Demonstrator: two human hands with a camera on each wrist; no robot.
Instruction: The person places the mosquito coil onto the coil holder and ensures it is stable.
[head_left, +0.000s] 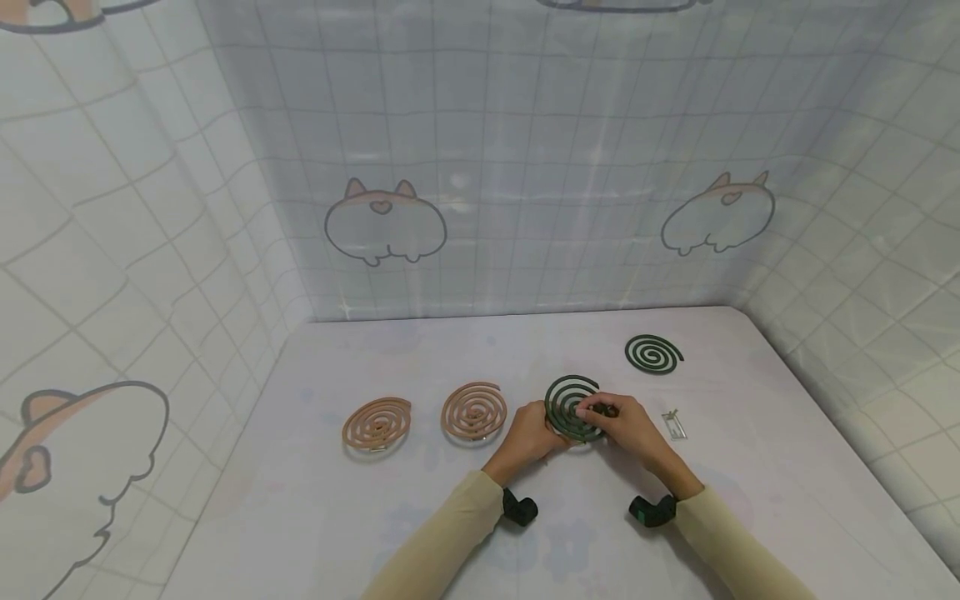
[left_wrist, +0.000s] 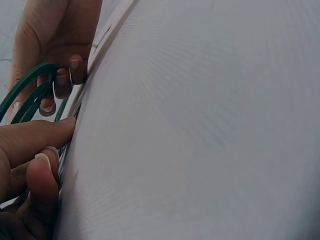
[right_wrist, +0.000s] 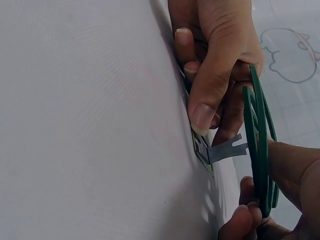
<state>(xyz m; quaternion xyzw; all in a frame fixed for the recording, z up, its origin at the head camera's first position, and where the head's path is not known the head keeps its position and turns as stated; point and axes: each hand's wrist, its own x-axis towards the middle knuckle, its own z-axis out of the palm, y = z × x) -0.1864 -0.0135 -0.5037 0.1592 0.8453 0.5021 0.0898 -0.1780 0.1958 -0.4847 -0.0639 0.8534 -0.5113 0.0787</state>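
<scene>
My right hand (head_left: 630, 427) pinches a green mosquito coil (head_left: 570, 403) near its centre. Below the coil, my left hand (head_left: 534, 432) holds a thin metal coil stand (right_wrist: 227, 151) down at the table. In the right wrist view the stand's notched tab points up toward the coil's underside, with the left thumb (right_wrist: 204, 116) on the flat base. Whether tab and coil touch cannot be told. The left wrist view shows the coil's edge (left_wrist: 31, 82) by the right fingers; the stand is mostly hidden there.
Two brown coils (head_left: 377, 422) (head_left: 474, 411) sit raised on stands to the left. Another green coil (head_left: 653, 355) lies flat at the back right. A loose metal stand (head_left: 675, 425) lies right of my right hand. Patterned cloth walls (head_left: 510, 167) enclose the table's back and sides.
</scene>
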